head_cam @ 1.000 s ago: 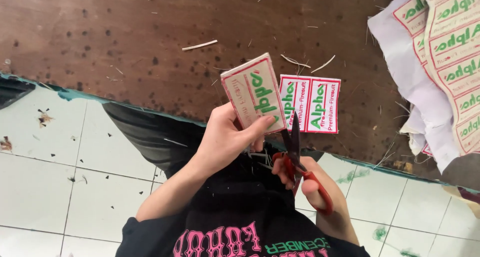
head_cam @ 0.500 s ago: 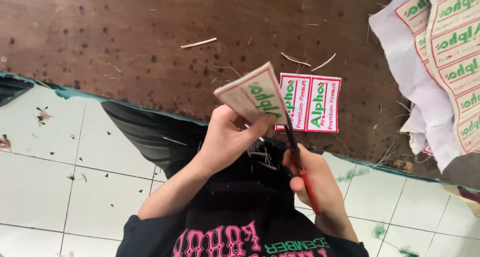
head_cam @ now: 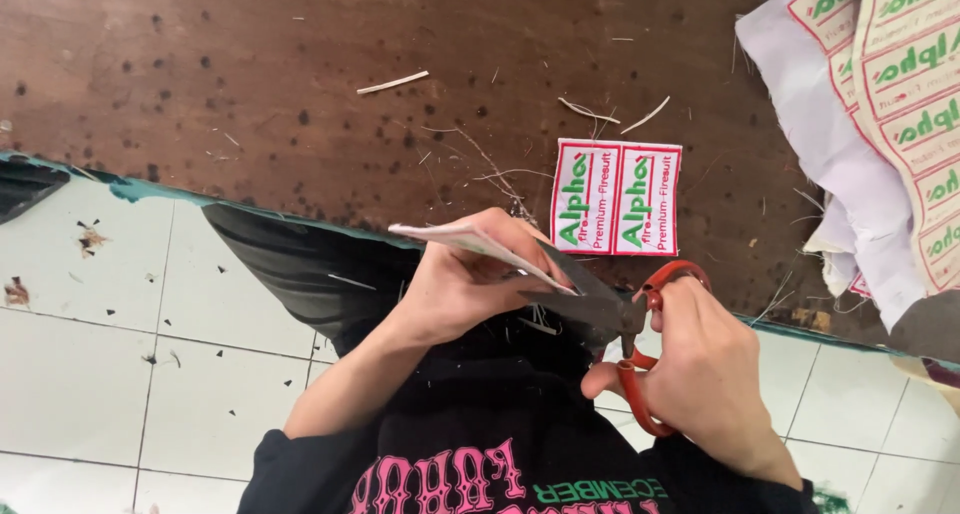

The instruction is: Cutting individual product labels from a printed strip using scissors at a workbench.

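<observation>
My left hand (head_cam: 468,289) grips a small stack of white patches with red borders and green lettering (head_cam: 470,242), held nearly edge-on over the table's front edge. My right hand (head_cam: 705,369) holds red-handled scissors (head_cam: 630,319) by the loops. The dark blades reach left and meet the right end of the stack. Two matching patches (head_cam: 617,196) lie flat side by side on the brown wooden table (head_cam: 250,84), just beyond my hands.
A pile of white cloth printed with rows of the same patches (head_cam: 880,104) lies at the table's right end. Thread scraps and thin offcuts (head_cam: 392,83) litter the tabletop. White floor tiles (head_cam: 90,354) show below the table edge, and my dark sleeves and shirt fill the bottom centre.
My left hand has tilted the stack from face-up to nearly edge-on. My right hand has swung the scissors from pointing up to lying across, blades now at the stack's edge.
</observation>
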